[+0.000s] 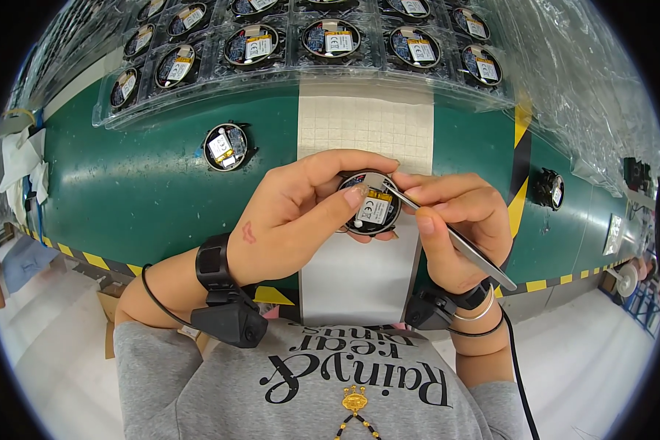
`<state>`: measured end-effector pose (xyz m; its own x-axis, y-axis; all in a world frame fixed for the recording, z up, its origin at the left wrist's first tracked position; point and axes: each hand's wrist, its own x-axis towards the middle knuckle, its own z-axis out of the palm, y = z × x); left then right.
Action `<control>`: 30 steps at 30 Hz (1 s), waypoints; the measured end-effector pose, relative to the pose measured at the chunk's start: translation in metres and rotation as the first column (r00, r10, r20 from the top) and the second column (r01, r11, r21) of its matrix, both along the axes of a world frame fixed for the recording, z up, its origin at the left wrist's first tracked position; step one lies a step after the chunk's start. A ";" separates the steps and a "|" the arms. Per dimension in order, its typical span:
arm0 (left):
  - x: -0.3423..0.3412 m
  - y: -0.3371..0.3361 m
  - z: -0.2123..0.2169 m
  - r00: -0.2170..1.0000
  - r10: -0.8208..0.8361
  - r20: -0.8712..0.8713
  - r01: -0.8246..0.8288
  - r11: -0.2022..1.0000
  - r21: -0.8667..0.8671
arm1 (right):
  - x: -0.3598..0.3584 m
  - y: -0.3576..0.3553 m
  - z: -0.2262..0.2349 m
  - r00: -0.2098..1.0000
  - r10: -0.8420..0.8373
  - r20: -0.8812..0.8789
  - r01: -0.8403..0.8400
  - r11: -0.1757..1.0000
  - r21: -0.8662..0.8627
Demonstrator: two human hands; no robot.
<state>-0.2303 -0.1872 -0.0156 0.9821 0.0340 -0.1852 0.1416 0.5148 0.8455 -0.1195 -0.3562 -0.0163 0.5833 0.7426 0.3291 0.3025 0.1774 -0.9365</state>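
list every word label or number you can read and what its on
Grey shirt: large black lettering; wording not copied.
Device in left hand: white label; bigger mark not copied, fine print unreadable.
Loose devices: white labels, fine print unreadable.
Devices in clear tray: white labels, likewise.

There are two hands (pixel 290 220) (pixel 471 227), one pair of tweezers (pixel 462 244), three round devices (pixel 374 210) (pixel 226 147) (pixel 550 189) outside the tray (pixel 308 79).

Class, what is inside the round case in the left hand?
Inside the round case show a white-labelled block, yellow strip and grey patch. The left hand hides part; whatever lies under the block is covered.
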 end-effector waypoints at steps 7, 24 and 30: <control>0.000 0.000 -0.001 1.000 0.004 0.015 -0.005 0.999 0.054 | 0.002 0.000 -0.003 0.999 0.011 0.043 -0.011 1.000 -0.004; 0.001 0.000 -0.003 1.000 0.016 -0.004 -0.015 0.978 0.208 | 0.002 -0.002 -0.003 0.997 0.027 0.072 -0.024 0.999 -0.048; 0.002 -0.001 -0.005 0.998 0.052 -0.025 -0.047 0.988 0.149 | 0.001 0.001 -0.007 0.977 0.000 0.214 0.012 0.999 -0.052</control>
<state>-0.2285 -0.1883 -0.0207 0.9729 0.1116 -0.2026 0.1444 0.3911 0.9089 -0.1183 -0.3548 -0.0230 0.5080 0.7590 0.4072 0.4978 0.1271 -0.8579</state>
